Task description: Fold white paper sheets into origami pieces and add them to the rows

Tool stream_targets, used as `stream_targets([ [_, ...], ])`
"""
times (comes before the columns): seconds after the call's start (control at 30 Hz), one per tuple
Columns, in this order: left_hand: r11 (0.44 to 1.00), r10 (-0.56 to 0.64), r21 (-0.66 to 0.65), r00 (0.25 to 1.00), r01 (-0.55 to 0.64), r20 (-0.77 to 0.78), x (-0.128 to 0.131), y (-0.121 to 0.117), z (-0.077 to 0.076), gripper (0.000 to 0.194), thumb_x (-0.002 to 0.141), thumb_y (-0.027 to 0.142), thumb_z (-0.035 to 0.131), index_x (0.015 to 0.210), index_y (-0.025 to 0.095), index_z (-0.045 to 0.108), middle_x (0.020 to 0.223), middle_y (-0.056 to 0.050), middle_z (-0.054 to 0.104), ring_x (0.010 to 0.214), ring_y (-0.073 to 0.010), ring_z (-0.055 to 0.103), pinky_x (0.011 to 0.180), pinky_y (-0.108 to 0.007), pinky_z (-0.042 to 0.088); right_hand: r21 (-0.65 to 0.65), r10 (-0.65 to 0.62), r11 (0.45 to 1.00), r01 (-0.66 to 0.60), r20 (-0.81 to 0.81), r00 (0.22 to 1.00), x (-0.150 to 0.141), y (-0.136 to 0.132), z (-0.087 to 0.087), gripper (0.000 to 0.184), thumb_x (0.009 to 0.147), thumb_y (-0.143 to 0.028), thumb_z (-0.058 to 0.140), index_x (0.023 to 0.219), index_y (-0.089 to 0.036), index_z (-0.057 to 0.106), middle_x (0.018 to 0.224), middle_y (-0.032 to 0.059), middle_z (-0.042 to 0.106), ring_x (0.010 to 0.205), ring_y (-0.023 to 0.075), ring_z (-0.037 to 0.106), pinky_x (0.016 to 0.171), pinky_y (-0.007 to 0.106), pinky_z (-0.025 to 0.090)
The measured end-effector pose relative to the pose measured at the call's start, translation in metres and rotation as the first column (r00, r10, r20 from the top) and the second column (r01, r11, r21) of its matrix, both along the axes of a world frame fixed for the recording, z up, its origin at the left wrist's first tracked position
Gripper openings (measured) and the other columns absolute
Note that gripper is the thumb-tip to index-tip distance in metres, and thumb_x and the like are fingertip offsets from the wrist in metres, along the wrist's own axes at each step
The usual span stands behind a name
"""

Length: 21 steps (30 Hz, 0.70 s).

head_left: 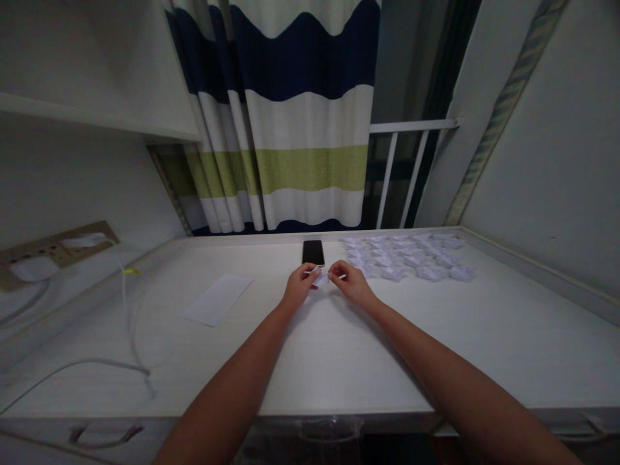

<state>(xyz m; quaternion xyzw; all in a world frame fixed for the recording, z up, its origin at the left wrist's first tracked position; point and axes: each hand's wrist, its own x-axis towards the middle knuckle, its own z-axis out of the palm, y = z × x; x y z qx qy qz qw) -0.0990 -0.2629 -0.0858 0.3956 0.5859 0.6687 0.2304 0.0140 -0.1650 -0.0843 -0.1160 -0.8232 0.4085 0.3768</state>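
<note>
Both my hands meet over the middle of the white desk (339, 342), pinching a small folded white paper piece (323, 279) between them. My left hand (299, 285) grips its left side with closed fingers. My right hand (349, 281) pinches its right side. Just beyond the hands lies a black phone (313, 252), flat on the desk. To the right of the phone, several small folded white paper pieces (411, 258) sit in rows.
A flat white paper sheet (217, 299) lies left of my hands. A white cable (128, 323) runs from a power strip (58, 248) at the far left. A striped curtain (290, 116) and white railing (411, 126) stand behind the desk.
</note>
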Motion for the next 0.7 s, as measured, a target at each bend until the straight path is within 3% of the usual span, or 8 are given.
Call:
stream_targets([
  [0.27,0.995,0.037,0.082,0.972,-0.058,0.233,-0.0009,-0.0024,0.0051,0.029,0.060,0.039,0.065,0.075,0.017,0.054,0.079,-0.003,0.060,0.071,-0.0126,0.056,0.057,-0.025,0.050,-0.012,0.008,1.000,-0.009,-0.044,0.999,0.0005,0.0004,-0.0008,0.009,0.072,-0.027,0.052,0.071,-0.018,0.049,0.067,-0.0002,0.056,0.064,0.0118,0.054,0.057,0.024,0.044],
  [0.37,0.994,0.044,0.086,0.951,-0.074,0.307,-0.0019,-0.0031,0.0049,0.027,0.061,0.037,0.065,0.076,0.018,0.053,0.073,-0.001,0.060,0.066,-0.0112,0.057,0.060,-0.026,0.050,-0.041,0.012,0.999,-0.014,-0.065,0.998,0.0001,0.0012,-0.0021,0.011,0.073,-0.029,0.052,0.072,-0.019,0.049,0.067,0.0001,0.057,0.063,0.0120,0.055,0.057,0.025,0.045],
  [0.53,0.992,0.004,0.109,0.906,-0.056,0.423,-0.0031,-0.0038,0.0060,0.029,0.059,0.035,0.067,0.076,0.019,0.051,0.074,0.001,0.060,0.065,-0.0104,0.058,0.056,-0.023,0.049,-0.207,0.055,0.975,-0.077,-0.108,0.993,-0.0035,0.0018,-0.0047,0.019,0.073,-0.035,0.053,0.074,-0.019,0.044,0.065,-0.0015,0.056,0.060,0.0129,0.061,0.050,0.024,0.045],
  [0.7,0.984,-0.082,0.178,0.847,-0.015,0.525,-0.0023,-0.0040,0.0073,0.028,0.059,0.032,0.069,0.074,0.019,0.050,0.076,0.002,0.060,0.065,-0.0093,0.058,0.053,-0.019,0.047,-0.400,0.092,0.898,-0.181,-0.232,0.968,-0.0078,0.0016,-0.0057,0.034,0.068,-0.047,0.057,0.075,-0.020,0.039,0.066,-0.0046,0.053,0.056,0.0133,0.063,0.049,0.025,0.049],
])
